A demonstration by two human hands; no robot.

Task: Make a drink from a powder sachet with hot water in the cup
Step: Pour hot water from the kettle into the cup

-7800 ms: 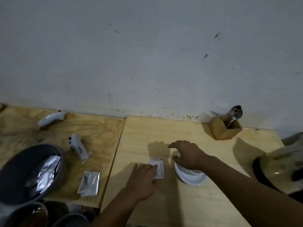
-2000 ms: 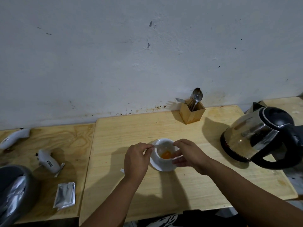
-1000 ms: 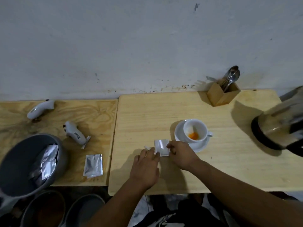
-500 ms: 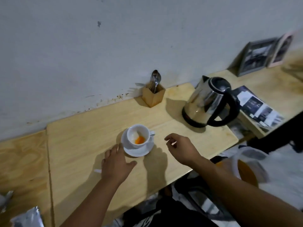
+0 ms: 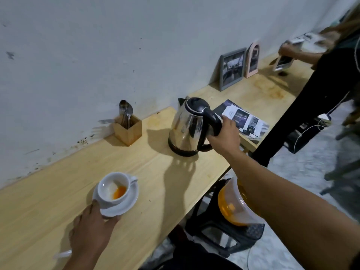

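Note:
A white cup [image 5: 114, 189] with orange powder in its bottom stands on a white saucer [image 5: 124, 206] near the table's front edge. My left hand [image 5: 91, 229] grips the saucer's near rim. A steel kettle [image 5: 187, 127] with a black lid and handle stands on the table to the right. My right hand [image 5: 224, 135] is wrapped around the kettle's black handle. A torn white strip of sachet [image 5: 63, 254] lies by my left wrist.
A wooden holder [image 5: 128, 129] with spoons and a fork stands by the wall. Right of the kettle lie brochures [image 5: 243, 117] and picture frames [image 5: 232, 68]. A stool with an orange-tinted jug [image 5: 233, 209] sits below the table edge. Another person [image 5: 321, 75] stands far right.
The view swung right. My right hand reached over and closed on the kettle's handle. My left hand slid forward onto the saucer's rim.

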